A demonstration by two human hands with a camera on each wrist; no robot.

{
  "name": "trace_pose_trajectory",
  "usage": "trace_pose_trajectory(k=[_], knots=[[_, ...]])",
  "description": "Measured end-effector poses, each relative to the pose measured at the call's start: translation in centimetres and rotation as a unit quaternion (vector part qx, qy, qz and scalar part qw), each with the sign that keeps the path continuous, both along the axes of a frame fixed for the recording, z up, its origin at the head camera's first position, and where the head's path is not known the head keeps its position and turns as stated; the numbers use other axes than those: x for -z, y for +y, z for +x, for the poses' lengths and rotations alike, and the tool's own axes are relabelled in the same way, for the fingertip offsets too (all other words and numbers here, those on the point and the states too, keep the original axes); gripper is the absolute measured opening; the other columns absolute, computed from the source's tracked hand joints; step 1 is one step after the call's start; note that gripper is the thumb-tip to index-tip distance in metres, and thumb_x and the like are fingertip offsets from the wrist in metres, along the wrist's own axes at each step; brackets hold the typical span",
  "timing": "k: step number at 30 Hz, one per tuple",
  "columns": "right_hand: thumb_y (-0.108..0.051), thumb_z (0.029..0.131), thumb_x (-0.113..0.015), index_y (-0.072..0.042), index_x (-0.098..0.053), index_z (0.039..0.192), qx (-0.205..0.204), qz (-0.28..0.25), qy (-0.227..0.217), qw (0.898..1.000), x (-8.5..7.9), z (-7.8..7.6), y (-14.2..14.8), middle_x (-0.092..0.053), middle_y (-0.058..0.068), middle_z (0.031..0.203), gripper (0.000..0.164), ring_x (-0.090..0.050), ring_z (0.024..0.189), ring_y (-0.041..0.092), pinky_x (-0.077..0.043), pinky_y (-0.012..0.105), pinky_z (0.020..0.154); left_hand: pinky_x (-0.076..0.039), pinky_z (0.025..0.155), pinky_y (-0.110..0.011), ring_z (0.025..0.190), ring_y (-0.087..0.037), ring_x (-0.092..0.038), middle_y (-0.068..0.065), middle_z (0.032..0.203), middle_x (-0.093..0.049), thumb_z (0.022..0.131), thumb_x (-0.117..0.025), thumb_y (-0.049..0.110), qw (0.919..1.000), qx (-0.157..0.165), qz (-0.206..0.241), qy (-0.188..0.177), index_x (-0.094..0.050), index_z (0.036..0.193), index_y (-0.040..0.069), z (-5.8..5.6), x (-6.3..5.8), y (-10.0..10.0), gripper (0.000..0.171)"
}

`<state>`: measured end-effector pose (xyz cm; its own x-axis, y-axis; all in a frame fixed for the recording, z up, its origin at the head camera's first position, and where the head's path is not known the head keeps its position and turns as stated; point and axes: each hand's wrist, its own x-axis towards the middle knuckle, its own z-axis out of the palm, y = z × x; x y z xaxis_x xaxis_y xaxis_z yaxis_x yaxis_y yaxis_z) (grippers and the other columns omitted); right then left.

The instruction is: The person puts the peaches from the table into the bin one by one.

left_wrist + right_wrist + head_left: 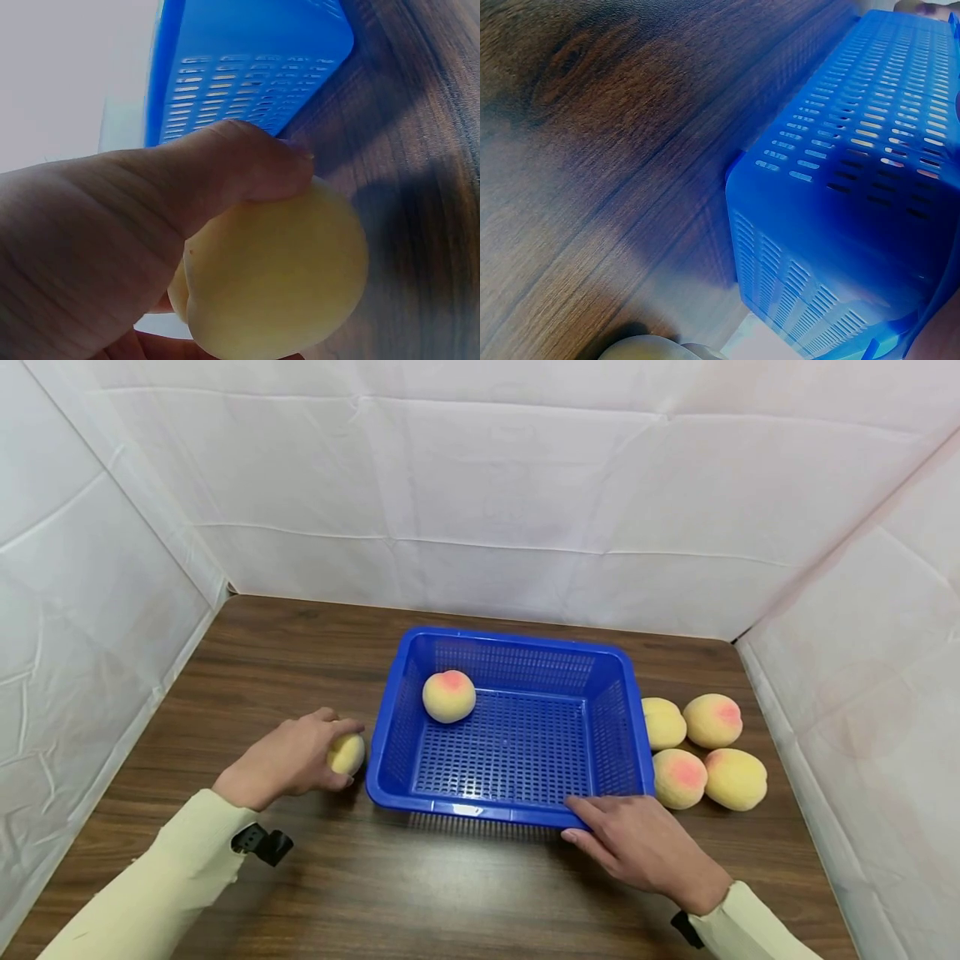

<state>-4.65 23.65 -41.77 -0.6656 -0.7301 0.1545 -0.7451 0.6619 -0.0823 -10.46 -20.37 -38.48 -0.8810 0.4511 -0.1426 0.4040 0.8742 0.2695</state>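
The blue basket [510,816] stands on the brown wooden table [427,902]. Just beside the left wall of the basket, the left hand [292,758] is half closed around one peach [281,277]; its thumb [247,161] presses on the skin of the fruit, and the other fingers go around the opposite side. I cannot tell if this peach touches the table. At the near right corner of the basket, the right hand [645,847] is grasping the rim, with the forefinger over the edge and the thumb on the outer side, so it is only a little open. Inside the basket, one pink-topped peach [449,700] lies near the far left corner. Four loose peaches [737,779] lie in a group beside the right wall of the basket.
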Motion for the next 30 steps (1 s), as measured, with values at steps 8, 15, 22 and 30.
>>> trace_pose_trajectory(k=[8,15,22,30], knots=[[-0.044,0.097,-0.053,-0.015,-0.063,0.114,-0.002,-0.001,0.001,1.0,0.0,0.0,0.0,-0.066,-0.008,0.088,0.035,-0.062,0.072,0.008,-0.054,0.034,0.057,-0.047,0.058,-0.04,0.066,-0.019,-0.05,-0.011,0.098,-0.056,0.071,-0.078,0.032,1.0,-0.005,-0.003,0.004,-0.057,0.13,0.01,0.0,-1.2,-0.1,0.066],[-0.043,0.097,-0.053,-0.014,-0.064,0.114,-0.002,-0.001,0.001,1.0,0.0,0.0,0.1,-0.067,-0.007,0.089,0.036,-0.062,0.073,0.009,-0.054,0.034,0.058,-0.045,0.054,-0.034,0.063,-0.018,-0.049,-0.011,0.096,-0.057,0.071,-0.076,0.031,0.9995,-0.011,0.006,0.028,-0.06,0.126,0.01,0.3,-2.4,-0.4,0.062],[-0.044,0.097,-0.053,-0.015,-0.064,0.114,-0.001,0.0,0.001,1.0,0.0,0.0,0.0,-0.066,-0.007,0.088,0.035,-0.062,0.072,0.008,-0.054,0.034,0.057,-0.049,0.056,-0.038,0.064,-0.019,-0.051,-0.012,0.099,-0.057,0.07,-0.077,0.033,0.9993,-0.007,-0.001,0.035,-0.06,0.126,0.01,0.3,-3.4,-0.6,0.062],[-0.044,0.097,-0.053,-0.015,-0.063,0.113,0.001,0.001,-0.001,1.0,0.0,-0.1,0.0,-0.066,-0.008,0.087,0.034,-0.061,0.071,0.008,-0.053,0.034,0.056,-0.05,0.056,-0.038,0.063,-0.019,-0.051,-0.013,0.102,-0.058,0.07,-0.077,0.031,0.9985,0.001,0.002,0.054,-0.06,0.125,0.01,0.2,-4.2,-0.5,0.061]])
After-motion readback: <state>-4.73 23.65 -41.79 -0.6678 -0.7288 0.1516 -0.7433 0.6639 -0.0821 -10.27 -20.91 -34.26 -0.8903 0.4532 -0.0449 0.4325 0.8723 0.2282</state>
